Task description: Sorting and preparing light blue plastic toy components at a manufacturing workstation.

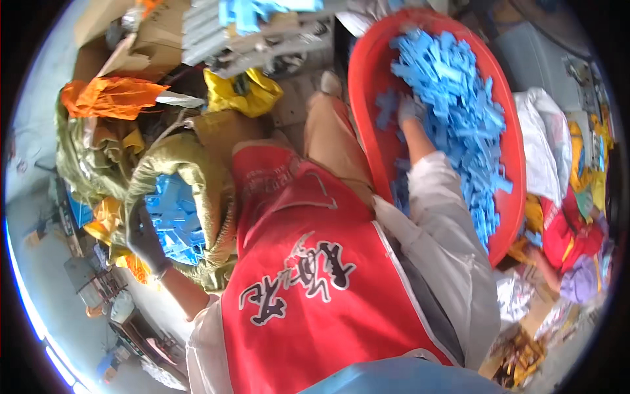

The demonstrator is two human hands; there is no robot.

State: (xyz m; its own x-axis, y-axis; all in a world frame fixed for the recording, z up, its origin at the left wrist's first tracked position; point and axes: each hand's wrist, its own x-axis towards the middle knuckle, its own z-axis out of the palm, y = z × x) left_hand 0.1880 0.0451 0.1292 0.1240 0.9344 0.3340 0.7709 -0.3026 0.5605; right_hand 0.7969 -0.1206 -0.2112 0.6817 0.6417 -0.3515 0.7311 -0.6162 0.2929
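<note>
My left hand [147, 240], in a grey glove, is at the left rim of an olive woven sack [172, 152] and grips its edge. Inside the sack's round mouth lie many flat blue plastic pieces [176, 213]. On my other side, my right hand [411, 109], in a pale glove, reaches down into a large red oval tub [359, 79]. It is at the left edge of a heap of light blue plastic pieces [462, 98]. My fingers there are partly hidden, so whether they hold a piece is unclear.
A yellow bag [244, 92] and an orange bag [111, 97] lie beyond the sack, near a cardboard box [161, 39]. More blue pieces [249, 13] sit on a grey metal surface ahead. Right of the tub are a white sack [541, 131] and another person in red [567, 236].
</note>
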